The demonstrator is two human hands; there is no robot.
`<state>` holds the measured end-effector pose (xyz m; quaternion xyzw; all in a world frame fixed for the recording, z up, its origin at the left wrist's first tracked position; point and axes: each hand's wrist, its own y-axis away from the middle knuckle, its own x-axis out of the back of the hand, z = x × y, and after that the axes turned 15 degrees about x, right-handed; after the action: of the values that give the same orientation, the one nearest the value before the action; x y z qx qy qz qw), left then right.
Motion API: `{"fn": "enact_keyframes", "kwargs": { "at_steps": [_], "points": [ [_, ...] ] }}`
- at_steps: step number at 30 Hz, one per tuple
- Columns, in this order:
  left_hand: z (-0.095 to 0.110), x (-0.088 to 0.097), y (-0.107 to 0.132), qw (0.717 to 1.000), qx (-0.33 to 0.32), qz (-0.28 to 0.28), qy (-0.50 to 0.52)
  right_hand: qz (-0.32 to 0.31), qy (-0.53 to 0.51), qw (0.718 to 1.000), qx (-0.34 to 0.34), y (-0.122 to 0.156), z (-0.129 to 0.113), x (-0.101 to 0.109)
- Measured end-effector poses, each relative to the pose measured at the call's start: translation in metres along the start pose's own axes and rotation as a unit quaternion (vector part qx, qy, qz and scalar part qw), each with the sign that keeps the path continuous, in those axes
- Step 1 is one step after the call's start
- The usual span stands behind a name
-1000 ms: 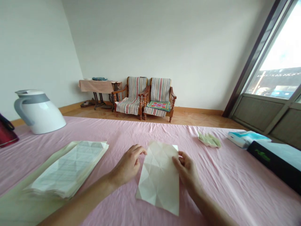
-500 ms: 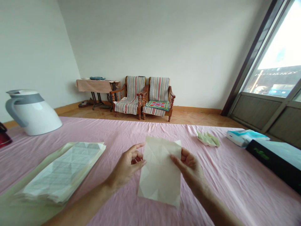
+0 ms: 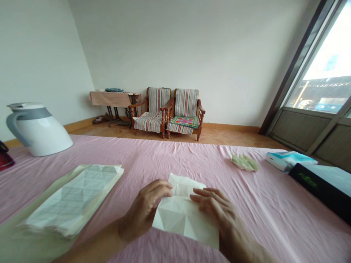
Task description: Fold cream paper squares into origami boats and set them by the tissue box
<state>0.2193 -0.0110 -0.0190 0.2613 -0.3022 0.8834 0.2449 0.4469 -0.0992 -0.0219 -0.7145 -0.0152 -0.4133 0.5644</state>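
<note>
A cream sheet of creased paper is between my hands, low over the pink cloth. Triangular fold lines cross its near half, and its far part bends upward. My left hand grips the paper's left edge, thumb out of sight behind the fingers. On the other side, my right hand holds the right edge with its fingers lying over the top face; its thumb is hidden too. To the left lies a stack of similar creased sheets, some whiter and some yellowish.
A pink cloth covers the surface. At the back left stands a white-and-grey jug, with a dark red object beside it. Toward the right are a folded green paper piece, a blue-and-white pack and a black box.
The paper has come down and tilted away, its far part now bent along a crease. Both hands have turned over it, with the right fingers now across its face.
</note>
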Motion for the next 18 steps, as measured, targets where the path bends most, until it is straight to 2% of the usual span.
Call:
{"fn": "enact_keyframes", "kwargs": {
  "at_steps": [3,7,13,16,18],
  "points": [
    [0.003,-0.003,0.007,0.993,0.004,-0.087,-0.080,-0.057,-0.009,0.998,0.000,0.019,0.000,-0.006],
    [0.007,-0.007,0.013,0.981,0.028,-0.145,-0.124,-0.076,-0.069,0.992,-0.079,0.040,-0.002,-0.016],
    [0.004,-0.009,0.017,0.984,0.083,-0.143,-0.059,-0.100,-0.100,0.970,-0.197,0.045,-0.005,-0.019],
    [0.002,-0.011,0.018,0.982,0.140,-0.124,-0.025,-0.078,-0.110,0.950,-0.283,0.039,-0.004,-0.021],
    [-0.001,-0.014,0.017,0.976,0.190,-0.102,-0.010,-0.048,-0.126,0.926,-0.352,0.037,-0.003,-0.026]
  ]
}}
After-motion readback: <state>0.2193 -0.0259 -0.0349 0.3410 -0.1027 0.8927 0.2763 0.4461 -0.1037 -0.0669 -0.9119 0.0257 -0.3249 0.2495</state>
